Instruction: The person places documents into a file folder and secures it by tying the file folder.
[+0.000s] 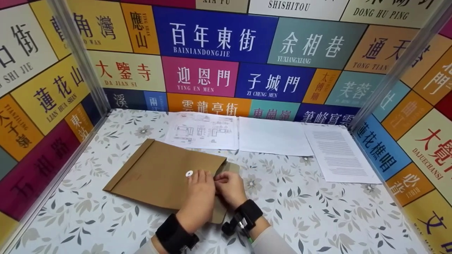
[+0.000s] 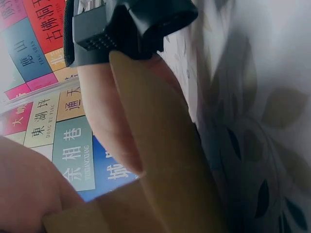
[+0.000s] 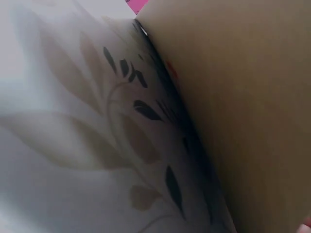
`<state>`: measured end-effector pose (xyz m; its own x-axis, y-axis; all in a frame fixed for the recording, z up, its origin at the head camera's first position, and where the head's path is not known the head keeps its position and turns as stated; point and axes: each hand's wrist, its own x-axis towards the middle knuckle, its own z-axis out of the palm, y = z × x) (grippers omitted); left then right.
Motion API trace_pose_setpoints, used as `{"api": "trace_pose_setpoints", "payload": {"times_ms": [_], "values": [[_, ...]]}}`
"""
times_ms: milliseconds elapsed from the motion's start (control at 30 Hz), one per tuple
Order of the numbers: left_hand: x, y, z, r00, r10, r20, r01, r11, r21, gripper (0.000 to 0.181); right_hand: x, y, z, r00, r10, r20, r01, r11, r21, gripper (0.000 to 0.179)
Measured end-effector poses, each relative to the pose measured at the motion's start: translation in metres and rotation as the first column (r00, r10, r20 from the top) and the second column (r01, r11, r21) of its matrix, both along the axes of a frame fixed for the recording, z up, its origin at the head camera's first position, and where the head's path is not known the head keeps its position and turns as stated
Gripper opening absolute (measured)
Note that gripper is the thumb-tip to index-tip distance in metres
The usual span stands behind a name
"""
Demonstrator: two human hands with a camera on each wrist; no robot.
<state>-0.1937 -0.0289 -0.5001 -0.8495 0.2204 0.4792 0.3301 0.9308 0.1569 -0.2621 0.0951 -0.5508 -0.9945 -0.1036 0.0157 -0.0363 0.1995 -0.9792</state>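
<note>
The left hand (image 1: 199,190) lies flat on the envelope (image 1: 155,176), fingers out straight beside its white button (image 1: 189,173), gripping nothing. The right hand (image 1: 231,187) has its fingers curled at the envelope's right end, apparently pinching the edge by the flap (image 1: 232,167); the fingertips are partly hidden. The step in hand looks like working that end; the next move seems to call for steady pressure from the left hand while the right handles the flap.

The envelope lies slanted on the desk (image 1: 289,225), whose surface has a leaf-and-flower pattern. Beyond it are a sheet with drawings (image 1: 203,132), a blank sheet (image 1: 275,137) and, farther right, a sheet of text (image 1: 337,153). Walls (image 1: 215,38) of coloured street-name signs surround the desk.
</note>
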Motion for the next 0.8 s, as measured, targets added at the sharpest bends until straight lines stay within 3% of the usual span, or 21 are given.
{"api": "trace_pose_setpoints", "payload": {"times_ms": [133, 233, 300, 433, 500, 567, 633, 733, 800], "values": [[0.003, -0.007, -0.002, 0.999, 0.026, 0.044, -0.025, 1.0, -0.014, 0.037, -0.002, -0.002, -0.003, 1.0, 0.02, -0.002, -0.02, 1.0, -0.011, 0.013], [0.005, -0.011, -0.001, 0.991, 0.016, 0.133, -0.014, 1.0, -0.018, 0.045, -0.007, 0.004, -0.002, 0.999, 0.018, 0.038, -0.016, 0.998, -0.056, 0.013], [0.007, -0.014, 0.0, 0.972, 0.01, 0.237, -0.004, 1.0, -0.026, 0.055, -0.012, 0.013, -0.001, 0.997, 0.008, 0.082, -0.001, 0.995, -0.095, 0.013], [0.01, -0.015, 0.002, 0.904, 0.015, 0.427, 0.014, 0.998, -0.064, 0.071, -0.028, 0.042, 0.002, 0.99, -0.041, 0.135, 0.055, 0.993, -0.101, 0.014], [0.011, -0.014, 0.001, 0.881, 0.014, 0.473, 0.027, 0.997, -0.079, 0.071, -0.034, 0.062, 0.004, 0.987, -0.079, 0.137, 0.09, 0.993, -0.074, 0.016], [0.011, -0.012, 0.0, 0.87, -0.001, 0.494, 0.038, 0.997, -0.064, 0.071, -0.04, 0.084, 0.006, 0.983, -0.123, 0.133, 0.13, 0.99, -0.048, 0.019], [0.012, -0.006, 0.0, 0.869, -0.021, 0.494, 0.047, 0.998, -0.041, 0.07, -0.043, 0.111, 0.01, 0.98, -0.16, 0.12, 0.164, 0.986, -0.018, 0.023], [0.016, 0.01, -0.001, 0.884, -0.06, 0.464, 0.082, 0.996, -0.028, 0.069, -0.048, 0.159, 0.015, 0.971, -0.224, 0.085, 0.22, 0.974, 0.054, 0.028], [0.021, 0.024, -0.001, 0.891, -0.098, 0.444, 0.127, 0.991, -0.038, 0.068, -0.049, 0.194, 0.022, 0.958, -0.284, 0.037, 0.275, 0.948, 0.157, 0.032]]}}
